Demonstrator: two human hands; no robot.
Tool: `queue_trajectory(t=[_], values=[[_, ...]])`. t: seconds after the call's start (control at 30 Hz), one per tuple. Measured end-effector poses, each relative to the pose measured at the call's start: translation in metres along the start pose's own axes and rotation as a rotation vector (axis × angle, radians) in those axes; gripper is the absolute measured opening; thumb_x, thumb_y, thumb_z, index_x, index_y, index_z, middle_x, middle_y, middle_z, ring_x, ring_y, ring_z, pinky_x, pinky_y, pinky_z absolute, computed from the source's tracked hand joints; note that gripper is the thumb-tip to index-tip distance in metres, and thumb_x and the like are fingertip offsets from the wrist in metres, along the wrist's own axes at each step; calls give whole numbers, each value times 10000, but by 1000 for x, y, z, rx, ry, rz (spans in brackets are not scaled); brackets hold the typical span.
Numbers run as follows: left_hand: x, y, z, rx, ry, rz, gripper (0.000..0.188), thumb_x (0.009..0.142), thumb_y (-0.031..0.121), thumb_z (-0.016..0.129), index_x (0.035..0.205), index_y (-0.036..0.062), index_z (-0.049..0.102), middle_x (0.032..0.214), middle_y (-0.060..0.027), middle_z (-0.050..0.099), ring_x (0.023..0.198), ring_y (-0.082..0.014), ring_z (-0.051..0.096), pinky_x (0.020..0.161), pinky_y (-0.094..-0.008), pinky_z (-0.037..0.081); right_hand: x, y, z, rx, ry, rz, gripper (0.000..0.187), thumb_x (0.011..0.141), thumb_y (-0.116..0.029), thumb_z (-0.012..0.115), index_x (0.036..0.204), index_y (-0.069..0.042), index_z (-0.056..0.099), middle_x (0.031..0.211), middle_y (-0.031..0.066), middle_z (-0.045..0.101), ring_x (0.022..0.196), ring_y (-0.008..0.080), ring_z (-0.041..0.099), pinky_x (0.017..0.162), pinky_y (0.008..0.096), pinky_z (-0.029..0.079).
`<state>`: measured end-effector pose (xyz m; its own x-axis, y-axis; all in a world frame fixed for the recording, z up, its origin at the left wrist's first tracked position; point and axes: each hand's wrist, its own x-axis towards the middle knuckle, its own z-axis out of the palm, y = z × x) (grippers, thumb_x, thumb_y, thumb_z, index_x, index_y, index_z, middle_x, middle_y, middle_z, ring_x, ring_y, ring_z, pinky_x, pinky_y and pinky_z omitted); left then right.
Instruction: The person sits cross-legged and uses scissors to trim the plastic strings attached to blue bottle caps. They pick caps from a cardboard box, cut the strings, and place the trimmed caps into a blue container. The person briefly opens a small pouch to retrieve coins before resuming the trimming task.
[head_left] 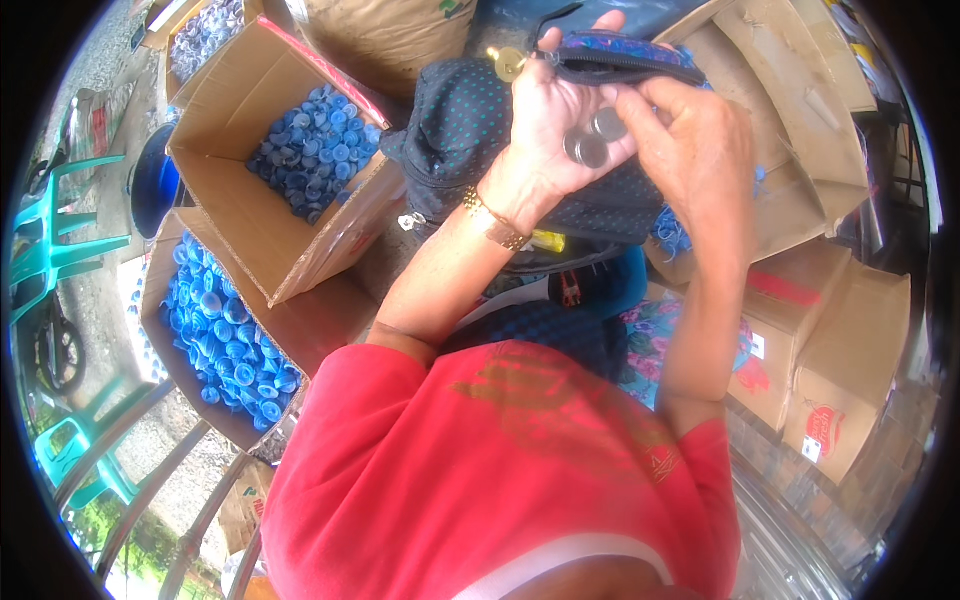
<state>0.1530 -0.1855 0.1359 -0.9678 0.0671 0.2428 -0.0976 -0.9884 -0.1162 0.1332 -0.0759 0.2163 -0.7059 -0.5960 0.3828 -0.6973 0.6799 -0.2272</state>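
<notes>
My left hand (555,130) is palm up, with several silver coins (590,148) lying on the palm. Across its fingers rests a small dark coin purse (625,62) with a purple-blue shimmer and a zipper along its near edge. A brass key or padlock-like piece (508,64) hangs beside the purse by the left thumb. My right hand (695,130) bends over the palm from the right, thumb near the coins and forefinger at the purse's edge; what its fingers pinch is hidden. Below both hands sits a black bag with teal dots (455,120).
At left, cardboard boxes hold blue plastic caps (315,145) and more blue caps (225,325). An open cardboard box (770,110) stands at right, above closed cartons (840,350). Green plastic chairs (65,235) and a metal railing (150,480) are at far left.
</notes>
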Motion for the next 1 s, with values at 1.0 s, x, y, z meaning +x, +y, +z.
queue_trajectory(t=[1.0], values=[[6, 1, -1, -93, 189, -56, 463, 878, 439, 566, 1139, 58, 600, 1133, -99, 630, 1057, -237, 585, 942, -404, 466, 5, -3, 7, 24, 297, 64, 130, 792, -130, 682, 901, -111, 613, 697, 58, 622, 589, 205, 596, 547, 303, 452]])
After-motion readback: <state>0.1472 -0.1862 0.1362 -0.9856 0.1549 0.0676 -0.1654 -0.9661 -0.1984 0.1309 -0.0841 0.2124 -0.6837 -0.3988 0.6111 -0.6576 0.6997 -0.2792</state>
